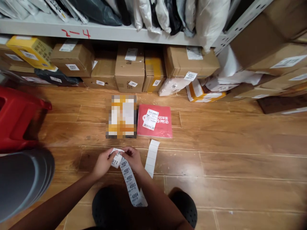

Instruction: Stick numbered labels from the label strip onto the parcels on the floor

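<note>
Both hands meet low in the middle of the head view, over a wooden floor. My left hand (103,163) pinches a small white numbered label (116,158) at the top of a label strip (130,184). My right hand (133,157) grips the top of that strip, which hangs down printed with four-digit numbers. A blank stretch of white backing paper (152,157) trails off to the right. Just beyond my hands lie a yellow and white parcel (121,116) and a flat red parcel (154,121) bearing a white shipping label.
Cardboard boxes (129,67) with numbered stickers line the floor under a white shelf (100,31) marked in red and loaded with bagged parcels. A red plastic stool (16,118) stands at the left. More boxes (275,60) are stacked at the right. My dark shoes (184,204) show below.
</note>
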Demonstrator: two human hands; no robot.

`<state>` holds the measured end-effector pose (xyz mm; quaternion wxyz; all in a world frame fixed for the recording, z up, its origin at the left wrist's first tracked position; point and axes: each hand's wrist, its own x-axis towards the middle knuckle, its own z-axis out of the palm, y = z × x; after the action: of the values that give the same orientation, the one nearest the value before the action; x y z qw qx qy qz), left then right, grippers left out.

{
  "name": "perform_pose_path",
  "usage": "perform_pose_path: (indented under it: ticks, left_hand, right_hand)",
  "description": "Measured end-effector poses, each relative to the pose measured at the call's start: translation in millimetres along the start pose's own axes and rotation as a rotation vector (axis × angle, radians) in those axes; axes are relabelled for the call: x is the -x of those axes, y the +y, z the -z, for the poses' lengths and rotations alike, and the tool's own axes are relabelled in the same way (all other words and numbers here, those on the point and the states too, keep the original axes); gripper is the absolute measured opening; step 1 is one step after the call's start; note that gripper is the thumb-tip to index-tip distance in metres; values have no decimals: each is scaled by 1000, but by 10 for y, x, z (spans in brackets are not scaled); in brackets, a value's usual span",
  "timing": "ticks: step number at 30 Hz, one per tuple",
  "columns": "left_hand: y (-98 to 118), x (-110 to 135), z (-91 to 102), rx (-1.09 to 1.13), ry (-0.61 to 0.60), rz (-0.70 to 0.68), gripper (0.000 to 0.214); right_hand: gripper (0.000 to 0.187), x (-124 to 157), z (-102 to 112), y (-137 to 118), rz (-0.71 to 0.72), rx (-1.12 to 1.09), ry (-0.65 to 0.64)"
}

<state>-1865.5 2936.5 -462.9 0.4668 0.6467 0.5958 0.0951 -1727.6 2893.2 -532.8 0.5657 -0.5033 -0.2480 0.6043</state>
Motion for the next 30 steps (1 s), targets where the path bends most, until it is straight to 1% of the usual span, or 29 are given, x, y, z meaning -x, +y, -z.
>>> perform_pose_path:
  ticks: [3, 7, 9, 11, 13, 14, 16, 18, 19, 20, 21, 22, 23, 24, 25, 26, 28, 30]
  left_hand:
    - [-10, 15, -3, -47, 26, 9, 34]
    - [-18, 7, -26, 29, 38, 98, 39]
    - [-4, 7, -47, 90, 6, 128, 40]
    - [20, 20, -64, 133, -42, 121, 42]
    - [35, 53, -66, 122, -104, 100, 39]
    - [30, 75, -60, 94, -135, 94, 36]
    - [-16, 124, -33, 9, -191, 92, 31]
    - [-108, 168, 9, -45, -224, 103, 29]
    - [-164, 184, 33, -53, -233, 113, 29]
    - [-221, 194, 59, -56, -236, 126, 30]
    - [-275, 198, 85, -57, -237, 137, 30]
    - [-321, 195, 111, -61, -231, 144, 31]
    - [-357, 185, 135, -68, -217, 149, 32]
    - [-381, 169, 156, -76, -195, 153, 32]
    - [-393, 149, 173, -82, -168, 155, 32]
    - [-395, 126, 186, -81, -144, 157, 32]
    - [-374, 80, 197, -63, -109, 160, 33]
    - [-339, 45, 193, -44, -88, 154, 33]
  right_hand:
    - [17, 17, -15, -35, 15, 36, 5]
    - [13, 45, -50, -106, 63, 114, 83]
    - [12, 31, -25, -154, 113, 147, 107]
    - [11, -24, 80, -235, 170, 177, 105]
    - [12, -125, 313, -379, 256, 214, 159]
    - [12, -191, 491, -479, 309, 231, 226]
    - [12, -343, 971, -729, 423, 278, 426]
    - [14, -511, 1571, -999, 467, 340, 611]
    - [12, -595, 1884, -1118, 443, 434, 675]
    - [9, -677, 2182, -1215, 379, 575, 718]
    - [6, -754, 2450, -1282, 288, 723, 712]
    - [6, -825, 2672, -1316, 191, 825, 658]
    - [9, -892, 2841, -1317, 123, 872, 573]
    - [12, -955, 2951, -1290, 88, 890, 502]
    - [13, -1015, 3009, -1241, 71, 882, 429]
    - [13, -1073, 3021, -1177, 73, 861, 367]
    - [10, -1177, 2960, -1039, 94, 807, 275]
    - [7, -1255, 2868, -921, 122, 747, 223]
